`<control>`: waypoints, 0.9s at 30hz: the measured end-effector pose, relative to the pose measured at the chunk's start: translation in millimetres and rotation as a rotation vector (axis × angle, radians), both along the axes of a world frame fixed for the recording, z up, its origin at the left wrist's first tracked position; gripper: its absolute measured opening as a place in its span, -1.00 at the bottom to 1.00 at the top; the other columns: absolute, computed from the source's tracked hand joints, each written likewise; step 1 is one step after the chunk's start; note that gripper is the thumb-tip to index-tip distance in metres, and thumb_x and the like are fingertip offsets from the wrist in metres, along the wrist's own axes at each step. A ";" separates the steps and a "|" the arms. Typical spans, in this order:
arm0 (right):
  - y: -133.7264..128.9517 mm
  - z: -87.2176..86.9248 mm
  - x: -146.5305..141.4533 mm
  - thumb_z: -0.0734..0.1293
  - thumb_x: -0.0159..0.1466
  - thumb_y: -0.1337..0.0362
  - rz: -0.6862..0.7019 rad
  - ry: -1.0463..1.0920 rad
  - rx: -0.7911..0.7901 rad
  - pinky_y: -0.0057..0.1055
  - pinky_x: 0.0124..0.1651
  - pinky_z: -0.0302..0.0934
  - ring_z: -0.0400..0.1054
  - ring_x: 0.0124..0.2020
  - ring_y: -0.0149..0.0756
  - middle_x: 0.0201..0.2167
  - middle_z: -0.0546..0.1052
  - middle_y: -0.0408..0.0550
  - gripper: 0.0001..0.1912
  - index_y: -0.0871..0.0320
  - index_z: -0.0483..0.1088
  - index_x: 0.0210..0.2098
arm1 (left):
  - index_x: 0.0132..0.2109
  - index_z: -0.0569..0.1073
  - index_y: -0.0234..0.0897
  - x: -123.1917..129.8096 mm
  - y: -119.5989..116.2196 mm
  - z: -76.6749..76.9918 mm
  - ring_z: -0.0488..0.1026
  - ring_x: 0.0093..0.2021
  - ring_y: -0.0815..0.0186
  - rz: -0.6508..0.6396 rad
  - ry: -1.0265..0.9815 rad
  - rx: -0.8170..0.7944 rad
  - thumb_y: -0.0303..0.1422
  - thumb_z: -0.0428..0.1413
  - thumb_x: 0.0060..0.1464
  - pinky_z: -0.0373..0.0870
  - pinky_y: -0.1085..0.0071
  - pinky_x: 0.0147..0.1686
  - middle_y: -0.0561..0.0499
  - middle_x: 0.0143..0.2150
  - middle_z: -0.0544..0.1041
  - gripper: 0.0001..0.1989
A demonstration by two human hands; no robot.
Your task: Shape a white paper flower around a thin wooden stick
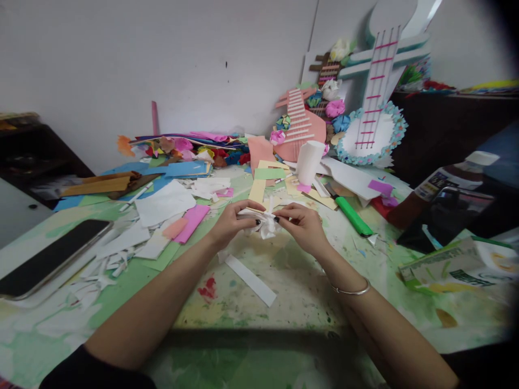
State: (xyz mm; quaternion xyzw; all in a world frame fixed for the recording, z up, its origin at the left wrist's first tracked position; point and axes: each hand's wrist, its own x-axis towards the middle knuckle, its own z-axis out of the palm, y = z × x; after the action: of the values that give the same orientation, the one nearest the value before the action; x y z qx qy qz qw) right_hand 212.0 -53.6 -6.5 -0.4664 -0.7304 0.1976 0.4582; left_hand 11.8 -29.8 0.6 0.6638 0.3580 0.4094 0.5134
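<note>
Between both hands, above the middle of the table, is a white paper flower (265,224) with crumpled, folded petals. My left hand (235,219) pinches its left side, thumb in front and fingers behind. From the right, my right hand (302,224) pinches the flower with thumb and forefinger. Parts of the flower are hidden behind the fingers. Below the hands a white paper strip (251,281) lies flat on the paint-stained table (308,308). Just behind stands a white paper roll (310,162).
At left lie a phone (52,256), white paper sheets (164,202) and a pink paper piece (192,223). A green-handled cutter (352,215) lies at right, near a drink carton (458,265) and a brown bottle (441,183). Cardboard instrument models (373,127) lean against the wall.
</note>
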 end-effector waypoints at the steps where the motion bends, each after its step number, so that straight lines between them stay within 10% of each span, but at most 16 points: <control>1: -0.1 0.2 0.1 0.31 0.14 0.39 0.000 -0.001 0.000 -0.50 -0.41 0.15 0.34 -0.43 -0.45 -0.38 0.52 -0.10 -0.79 0.09 0.56 -0.29 | -0.17 0.48 -0.34 0.0 -0.2 0.2 0.42 -0.32 0.34 0.001 0.001 0.002 -0.44 0.15 -0.18 0.32 0.48 -0.31 0.00 -0.29 0.50 -0.68; 27: -1.0 1.8 -3.3 0.30 0.15 0.37 0.042 -0.029 -0.007 -0.52 -0.46 0.13 0.31 -0.49 -0.47 -0.39 0.52 -0.08 -0.81 0.12 0.56 -0.31 | -0.11 0.42 -0.33 7.7 -2.1 0.1 0.41 -0.47 0.40 0.110 0.173 0.013 -0.39 0.21 -0.24 0.31 0.53 -0.48 0.01 -0.32 0.50 -0.56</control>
State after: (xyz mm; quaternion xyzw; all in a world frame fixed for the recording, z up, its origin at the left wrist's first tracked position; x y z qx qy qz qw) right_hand 208.7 -54.7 -4.6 -0.4551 -0.7461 0.2029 0.4416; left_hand 19.5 -31.9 0.7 0.6793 0.4342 0.3807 0.4528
